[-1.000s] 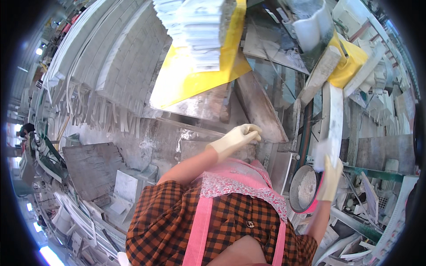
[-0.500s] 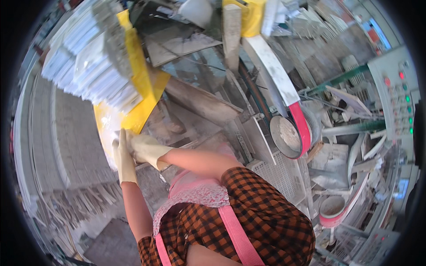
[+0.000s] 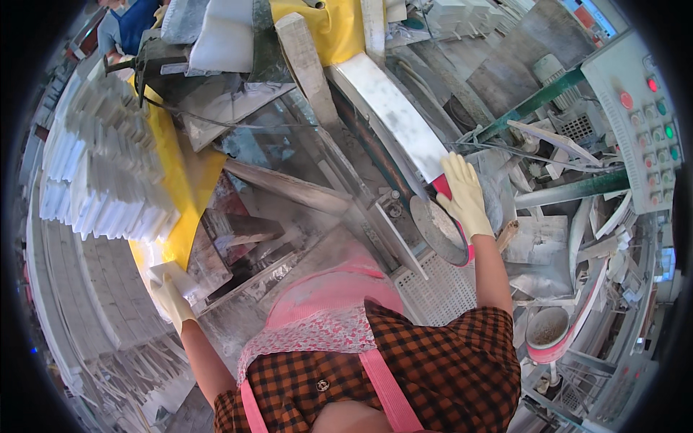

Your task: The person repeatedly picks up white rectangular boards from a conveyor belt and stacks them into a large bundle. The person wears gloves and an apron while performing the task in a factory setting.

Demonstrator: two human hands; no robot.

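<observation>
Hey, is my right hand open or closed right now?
Open: the right hand has its gloved fingers stretched out, not curled into a fist, beside the round wheel.

the white belt point(image 3: 393, 108) looks smooth, the yellow sheet point(image 3: 193, 216) glossy.

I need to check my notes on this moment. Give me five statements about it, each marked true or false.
1. The left hand and right hand both wear pale gloves. True.
2. The right hand is clenched into a fist. False: its fingers are spread.
3. The left hand touches a pale block. True.
4. The apron is green. False: it is pink.
5. The control panel has a green light lit. True.
</observation>
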